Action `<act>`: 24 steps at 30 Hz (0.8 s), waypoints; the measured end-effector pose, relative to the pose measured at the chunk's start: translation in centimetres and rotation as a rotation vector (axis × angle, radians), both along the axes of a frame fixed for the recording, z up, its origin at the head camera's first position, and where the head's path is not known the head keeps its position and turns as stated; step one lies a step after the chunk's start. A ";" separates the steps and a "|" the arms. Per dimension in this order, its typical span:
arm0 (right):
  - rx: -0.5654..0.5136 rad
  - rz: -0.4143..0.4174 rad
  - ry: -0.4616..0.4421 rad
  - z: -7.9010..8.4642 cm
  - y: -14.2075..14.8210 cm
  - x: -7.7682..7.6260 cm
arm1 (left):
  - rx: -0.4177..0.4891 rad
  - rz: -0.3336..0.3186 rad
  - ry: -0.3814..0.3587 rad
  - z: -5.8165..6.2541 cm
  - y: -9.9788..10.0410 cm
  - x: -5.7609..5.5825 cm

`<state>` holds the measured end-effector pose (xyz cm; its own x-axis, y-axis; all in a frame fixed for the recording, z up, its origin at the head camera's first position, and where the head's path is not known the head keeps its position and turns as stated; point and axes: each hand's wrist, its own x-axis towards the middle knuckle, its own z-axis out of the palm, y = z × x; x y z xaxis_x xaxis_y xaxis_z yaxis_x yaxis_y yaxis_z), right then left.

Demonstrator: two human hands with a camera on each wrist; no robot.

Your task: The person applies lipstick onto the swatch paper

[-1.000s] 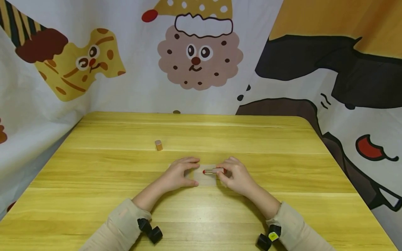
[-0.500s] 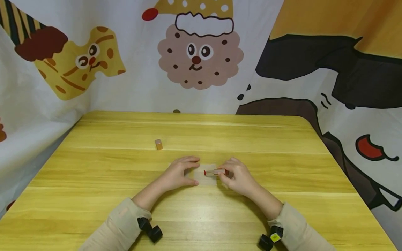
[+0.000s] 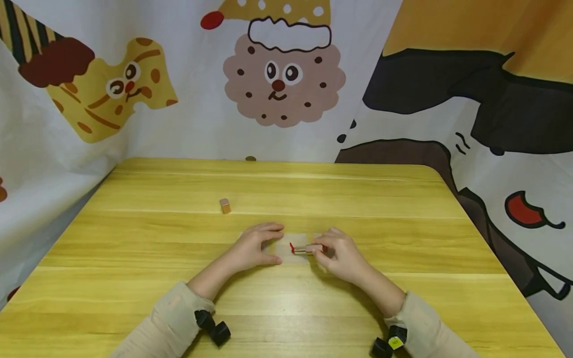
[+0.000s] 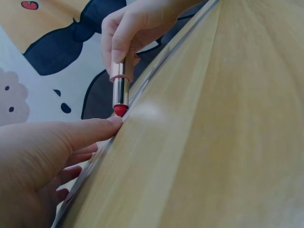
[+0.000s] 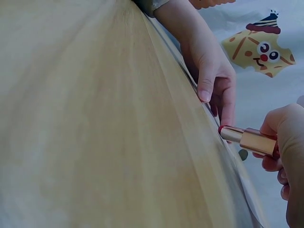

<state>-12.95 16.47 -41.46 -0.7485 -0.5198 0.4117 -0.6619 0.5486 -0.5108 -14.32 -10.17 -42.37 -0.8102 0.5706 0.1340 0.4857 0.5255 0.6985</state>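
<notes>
My right hand (image 3: 343,252) is pinching the lipstick (image 3: 309,249) and pulling it nearer, so the red stroke (image 3: 291,245) is lengthening. My left hand (image 3: 254,248), thumb and fingers apart, is resting at the left of the paper (image 3: 301,238).

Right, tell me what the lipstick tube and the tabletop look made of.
Lipstick tube: probably metal or metallized plastic, glossy, with bright reflective streaks. Tabletop: wood or wood-look laminate, I can't tell which; satin, with streaked grain, soft sheen.

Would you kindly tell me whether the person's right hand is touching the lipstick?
Touching: the left wrist view shows the right hand gripping the lipstick at the end opposite its red tip.
</notes>
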 end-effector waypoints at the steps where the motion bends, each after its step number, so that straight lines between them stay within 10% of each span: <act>1: -0.006 0.004 0.004 0.0 0.0 0.0 | -0.003 0.002 0.000 0.0 0.0 0.0; 24: -0.234 0.017 0.086 -0.2 0.9 0.0 | -0.006 0.000 0.012 -0.2 -0.2 -0.1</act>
